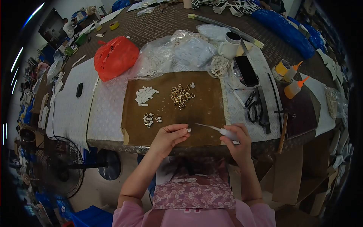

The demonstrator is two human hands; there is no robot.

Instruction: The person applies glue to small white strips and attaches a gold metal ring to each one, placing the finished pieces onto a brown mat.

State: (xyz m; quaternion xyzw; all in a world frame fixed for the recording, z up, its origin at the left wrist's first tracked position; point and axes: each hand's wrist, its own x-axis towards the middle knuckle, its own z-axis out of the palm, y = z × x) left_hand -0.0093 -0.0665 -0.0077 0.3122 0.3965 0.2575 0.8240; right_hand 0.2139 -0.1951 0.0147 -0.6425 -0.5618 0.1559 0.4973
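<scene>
Bottle (pixel 230 134) crosswise, nozzle (pixel 208 126) leftward

looking like a craft workshop: showing a long table (pixel 166 23) strewn with gold rings (pixel 182 97), white strips (pixel 145 96), plastic bags (pixel 155 58), scissors (pixel 257 112), a hammer (pixel 283 132) and orange-tipped bottles (pixel 293 90). also showing a fan (pixel 62 170) near the table, tube lights (pixel 17 58) at far left, and another person (pixel 69 28) farther back.
</scene>
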